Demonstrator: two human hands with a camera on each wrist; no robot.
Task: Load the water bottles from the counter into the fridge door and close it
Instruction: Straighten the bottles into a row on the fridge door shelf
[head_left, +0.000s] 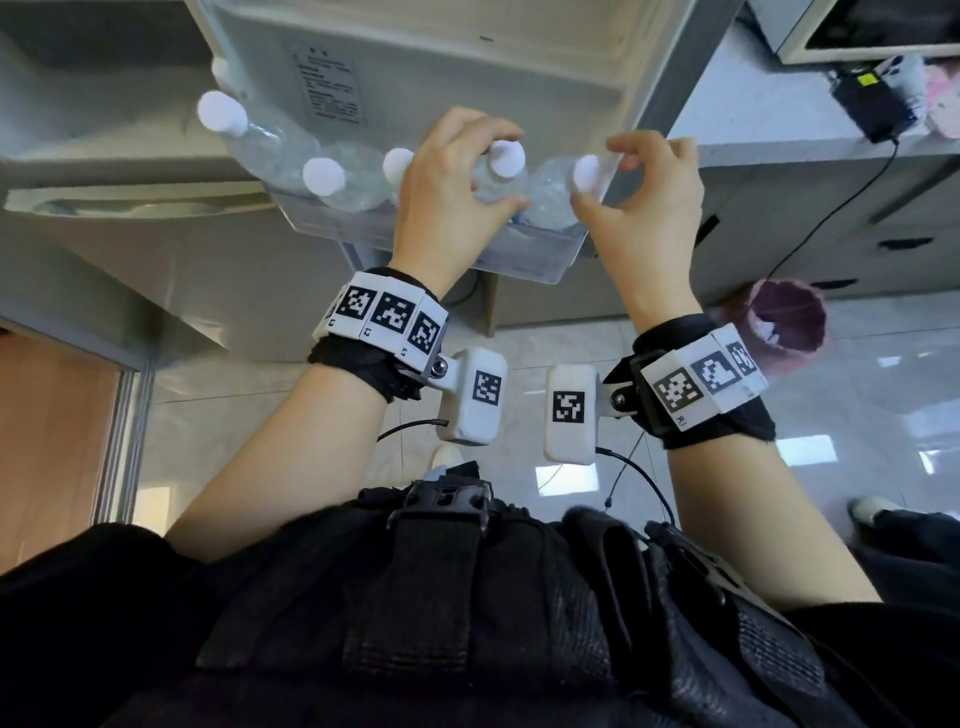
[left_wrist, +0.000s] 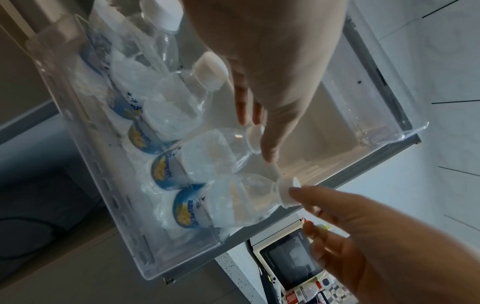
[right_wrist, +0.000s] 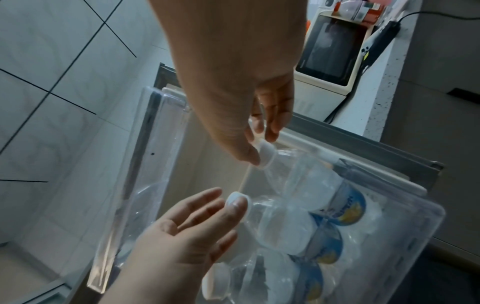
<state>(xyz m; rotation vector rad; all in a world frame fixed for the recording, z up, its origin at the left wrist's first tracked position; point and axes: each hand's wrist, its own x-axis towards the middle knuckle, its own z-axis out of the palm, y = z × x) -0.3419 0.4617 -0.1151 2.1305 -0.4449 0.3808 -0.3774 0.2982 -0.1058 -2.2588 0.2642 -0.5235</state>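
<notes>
The fridge door stands open, and its clear door shelf (head_left: 519, 262) holds several white-capped water bottles in a row. My left hand (head_left: 496, 169) curls round the neck of one bottle (head_left: 506, 158), with the thumb on its shoulder and the fingers arched over the cap. In the left wrist view that thumb lies against the same bottle's (left_wrist: 223, 148) neck. My right hand (head_left: 602, 174) pinches the cap of the rightmost bottle (head_left: 587, 174) at the shelf's right end. In the right wrist view the thumb touches that bottle's cap (right_wrist: 266, 153). Both bottles stand inside the shelf.
More bottles (head_left: 324, 176) fill the shelf to the left. Right of the door runs a pale counter (head_left: 753, 119) with a microwave (head_left: 878, 26) and a black corded device (head_left: 872, 104). A lined waste bin (head_left: 787, 322) stands on the tiled floor below.
</notes>
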